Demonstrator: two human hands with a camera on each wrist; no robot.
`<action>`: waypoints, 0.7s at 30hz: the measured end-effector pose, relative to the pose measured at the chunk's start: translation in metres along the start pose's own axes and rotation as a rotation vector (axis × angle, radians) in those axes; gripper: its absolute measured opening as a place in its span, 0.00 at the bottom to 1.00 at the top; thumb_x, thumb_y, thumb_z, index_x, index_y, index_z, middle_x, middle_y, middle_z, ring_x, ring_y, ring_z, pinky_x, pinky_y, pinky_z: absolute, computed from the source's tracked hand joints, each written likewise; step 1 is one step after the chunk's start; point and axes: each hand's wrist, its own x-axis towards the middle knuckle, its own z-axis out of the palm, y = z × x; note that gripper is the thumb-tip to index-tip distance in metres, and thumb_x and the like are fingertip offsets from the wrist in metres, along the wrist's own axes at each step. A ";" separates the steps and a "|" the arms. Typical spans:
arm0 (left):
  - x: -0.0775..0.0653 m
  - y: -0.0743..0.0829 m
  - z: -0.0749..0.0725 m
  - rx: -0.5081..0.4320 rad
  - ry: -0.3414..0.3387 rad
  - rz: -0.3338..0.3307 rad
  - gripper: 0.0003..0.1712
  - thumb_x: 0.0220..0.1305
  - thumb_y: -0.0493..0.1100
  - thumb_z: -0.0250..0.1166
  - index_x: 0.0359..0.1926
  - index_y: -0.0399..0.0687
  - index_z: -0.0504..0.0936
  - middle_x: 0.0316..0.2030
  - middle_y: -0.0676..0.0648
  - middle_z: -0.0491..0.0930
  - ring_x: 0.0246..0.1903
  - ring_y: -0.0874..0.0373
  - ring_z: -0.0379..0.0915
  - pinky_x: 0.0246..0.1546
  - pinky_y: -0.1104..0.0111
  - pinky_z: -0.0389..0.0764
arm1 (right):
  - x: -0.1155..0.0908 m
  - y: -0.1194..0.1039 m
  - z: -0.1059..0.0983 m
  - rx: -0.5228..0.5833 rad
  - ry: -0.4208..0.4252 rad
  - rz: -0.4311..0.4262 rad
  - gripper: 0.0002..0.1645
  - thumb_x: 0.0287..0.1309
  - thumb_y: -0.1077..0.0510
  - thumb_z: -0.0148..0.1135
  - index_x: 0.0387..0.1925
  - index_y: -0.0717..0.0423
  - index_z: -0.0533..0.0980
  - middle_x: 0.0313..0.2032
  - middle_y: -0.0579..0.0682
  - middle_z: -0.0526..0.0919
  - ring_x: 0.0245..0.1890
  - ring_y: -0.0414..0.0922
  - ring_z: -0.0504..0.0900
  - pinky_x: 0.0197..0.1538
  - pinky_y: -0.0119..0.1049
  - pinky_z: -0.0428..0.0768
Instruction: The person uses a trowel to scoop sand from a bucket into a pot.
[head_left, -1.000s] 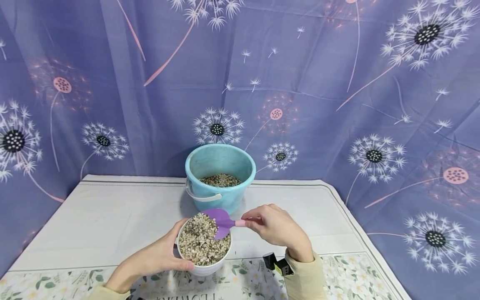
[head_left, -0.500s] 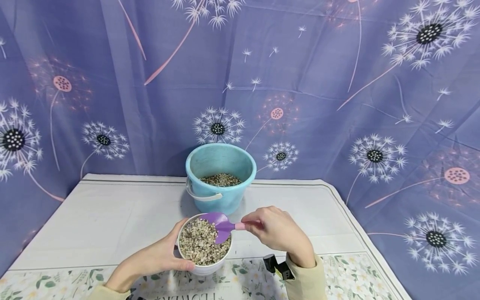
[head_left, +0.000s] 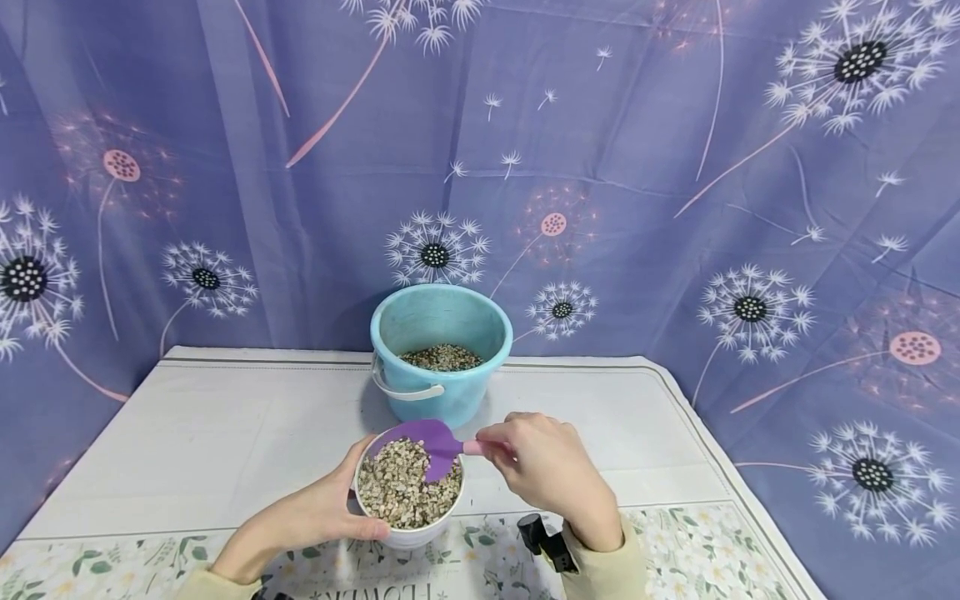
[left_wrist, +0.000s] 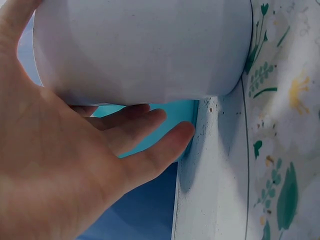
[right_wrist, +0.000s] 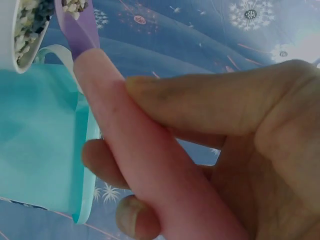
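My left hand (head_left: 322,508) grips a white pot (head_left: 408,538) round its side, thumb at the front; the left wrist view shows the pot's smooth wall (left_wrist: 145,50) against the palm. Pale and dark gritty potting mix (head_left: 405,496) fills the pot close to its rim. My right hand (head_left: 551,467) holds the pink handle (right_wrist: 140,145) of a small purple trowel (head_left: 435,442) between thumb and fingers. The trowel's blade lies over the pot's back right part, touching the mix. Some grains sit on the blade in the right wrist view.
Behind the pot stands a light blue bucket (head_left: 442,400) with more mix (head_left: 442,357) in its bottom and a white handle (head_left: 408,392). A floral cloth (head_left: 150,567) covers the near table. A purple dandelion curtain (head_left: 315,250) hangs behind and at both sides.
The trowel's blade has shifted slightly left over the mix, and my right hand has turned a little with it. The left hand and pot keep their place.
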 end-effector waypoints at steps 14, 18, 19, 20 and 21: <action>-0.001 -0.001 0.000 0.081 0.008 0.036 0.71 0.53 0.45 0.76 0.76 0.49 0.27 0.73 0.28 0.39 0.70 0.32 0.39 0.64 0.37 0.45 | 0.004 -0.008 0.007 -0.078 0.124 0.018 0.15 0.62 0.50 0.65 0.20 0.36 0.74 0.18 0.35 0.66 0.20 0.36 0.68 0.18 0.33 0.66; 0.000 -0.002 0.000 0.076 0.018 0.052 0.68 0.52 0.44 0.76 0.76 0.45 0.32 0.72 0.29 0.46 0.70 0.34 0.45 0.65 0.39 0.47 | 0.007 -0.007 0.010 -0.071 0.155 0.020 0.12 0.63 0.47 0.65 0.22 0.35 0.77 0.18 0.35 0.67 0.21 0.37 0.70 0.18 0.34 0.67; 0.000 -0.002 0.000 0.075 0.019 0.055 0.68 0.52 0.44 0.76 0.76 0.45 0.33 0.71 0.29 0.47 0.70 0.34 0.46 0.65 0.39 0.47 | 0.008 -0.007 0.011 -0.073 0.165 0.017 0.10 0.62 0.46 0.65 0.24 0.35 0.79 0.19 0.35 0.68 0.21 0.37 0.70 0.18 0.34 0.68; 0.000 -0.002 0.000 0.070 0.018 0.057 0.67 0.52 0.44 0.76 0.76 0.45 0.34 0.71 0.29 0.49 0.70 0.35 0.47 0.65 0.39 0.48 | 0.008 -0.006 0.011 -0.077 0.174 0.016 0.09 0.62 0.47 0.65 0.26 0.36 0.81 0.19 0.35 0.69 0.22 0.37 0.70 0.18 0.34 0.68; 0.000 -0.002 0.000 0.064 0.016 0.058 0.66 0.52 0.43 0.76 0.76 0.45 0.35 0.71 0.30 0.49 0.69 0.36 0.47 0.65 0.39 0.48 | 0.008 -0.005 0.012 -0.079 0.185 0.010 0.06 0.62 0.47 0.66 0.28 0.36 0.82 0.20 0.35 0.69 0.22 0.37 0.70 0.19 0.34 0.68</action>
